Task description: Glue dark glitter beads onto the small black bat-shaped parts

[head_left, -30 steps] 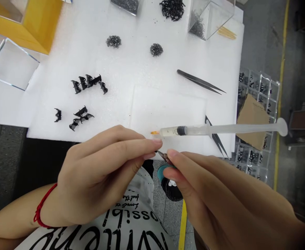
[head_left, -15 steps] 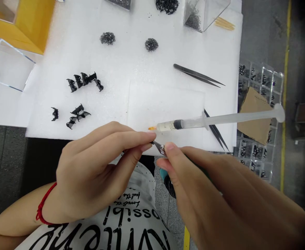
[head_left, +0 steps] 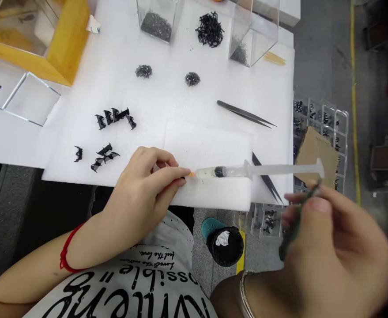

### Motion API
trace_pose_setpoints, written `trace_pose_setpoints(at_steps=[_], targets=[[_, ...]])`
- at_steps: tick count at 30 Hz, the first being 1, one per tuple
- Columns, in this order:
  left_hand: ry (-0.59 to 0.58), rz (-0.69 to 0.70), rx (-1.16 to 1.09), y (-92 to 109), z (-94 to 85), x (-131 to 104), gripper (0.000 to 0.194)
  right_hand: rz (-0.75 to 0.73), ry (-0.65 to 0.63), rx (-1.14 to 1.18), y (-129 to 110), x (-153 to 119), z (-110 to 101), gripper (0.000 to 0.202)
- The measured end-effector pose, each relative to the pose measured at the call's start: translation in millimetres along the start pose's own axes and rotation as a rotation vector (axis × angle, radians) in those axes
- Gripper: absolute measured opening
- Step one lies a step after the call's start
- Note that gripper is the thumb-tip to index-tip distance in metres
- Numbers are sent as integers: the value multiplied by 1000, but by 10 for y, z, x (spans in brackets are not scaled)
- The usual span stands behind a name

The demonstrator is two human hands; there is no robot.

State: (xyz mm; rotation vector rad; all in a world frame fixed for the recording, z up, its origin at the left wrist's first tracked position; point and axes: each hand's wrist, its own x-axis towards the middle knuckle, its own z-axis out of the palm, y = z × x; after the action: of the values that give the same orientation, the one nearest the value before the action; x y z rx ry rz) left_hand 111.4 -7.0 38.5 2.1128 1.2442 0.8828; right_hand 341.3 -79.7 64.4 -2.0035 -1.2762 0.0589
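My left hand (head_left: pixel 144 194) rests at the near edge of the white foam sheet (head_left: pixel 187 101), fingers pinched on a tiny dark part that is almost hidden, right beside the orange tip of a syringe (head_left: pixel 256 170). The syringe lies flat on a smaller foam pad (head_left: pixel 210 150). My right hand (head_left: pixel 329 247), blurred, is off to the right below the table edge, gripping a thin green-handled tool (head_left: pixel 296 221).
Black clip parts (head_left: pixel 114 115) lie in two groups at the left. Black tweezers (head_left: pixel 245 113) and a second pair (head_left: pixel 266 179) lie on the right. Small dark piles (head_left: pixel 192 79), clear boxes (head_left: pixel 157 17), a yellow tray (head_left: pixel 48 48) and a compartment organiser (head_left: pixel 319 119) surround them.
The hands were together near my chest. My right hand pulled away to the right with the tool, my left moved onto the foam edge, and the syringe now lies on the pad.
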Motion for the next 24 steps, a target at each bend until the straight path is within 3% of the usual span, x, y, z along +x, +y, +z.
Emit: trace_pose_setpoints(at_steps=[2, 4, 7, 10, 12, 13, 14, 15, 16, 17, 19, 21, 24], targets=[[10, 10, 51, -17, 9, 13, 28, 19, -33, -194, 60, 144, 106, 34], [2, -5, 26, -25, -4, 8, 33, -116, -95, -330, 104, 331, 232, 36], [-22, -26, -10, -30, -25, -22, 30, -223, -51, -426, 187, 605, 443, 43], [-44, -23, 50, -35, -18, -38, 26, -343, 85, -244, 194, 724, 632, 45], [-60, -23, 59, -42, -15, -24, 23, -423, 226, 42, 83, 670, 690, 38], [-69, -23, 49, -46, -20, -10, 21, -396, 264, 246, -4, 610, 690, 36], [-82, -26, 37, -53, -31, 7, 19, -321, 184, 471, -104, 535, 672, 37], [-99, -34, 25, -60, -47, 26, 19, -270, 0, 691, -206, 456, 643, 46], [-120, -40, 11, -69, -68, 46, 18, -178, -286, 851, -302, 380, 608, 60], [-144, -47, -3, -79, -92, 65, 18, -161, -423, 872, -382, 313, 576, 68], [-198, -66, -31, -100, -138, 99, 18, -165, -519, 884, -471, 230, 535, 53], [-238, -69, -49, -115, -168, 125, 17, -209, -489, 768, -459, 217, 532, 32], [-242, -69, -34, -116, -173, 150, 16, -221, -467, 570, -344, 288, 570, 29]])
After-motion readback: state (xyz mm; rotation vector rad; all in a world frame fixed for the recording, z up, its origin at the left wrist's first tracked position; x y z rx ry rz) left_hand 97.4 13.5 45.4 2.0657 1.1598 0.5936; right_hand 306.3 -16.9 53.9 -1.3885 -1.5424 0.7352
